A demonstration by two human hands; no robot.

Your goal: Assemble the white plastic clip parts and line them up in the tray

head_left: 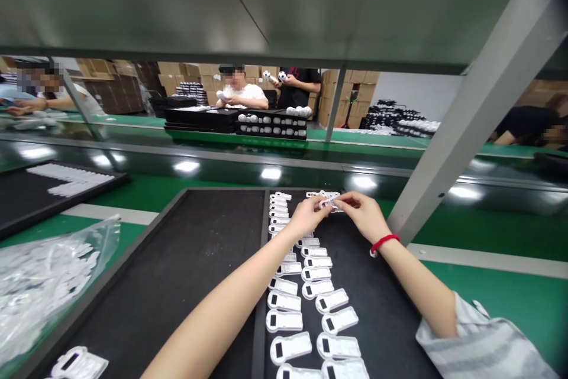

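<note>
At the far end of the black tray, my left hand and my right hand meet over a small white plastic shell. Fingertips of both hands pinch it, one from each side. Several more white shells lie just behind it, partly covered by my fingers. Two columns of matching shells, each with a round end and a dark rectangular window, run toward me; one nearby is a white shell. My left forearm crosses over the tray's divider and hides part of it.
At left are a clear bag of white parts and another black tray with white pieces. Another white shell sits at bottom left. A slanted metal post stands beyond my right hand. Co-workers sit and stand across the line behind stacked trays.
</note>
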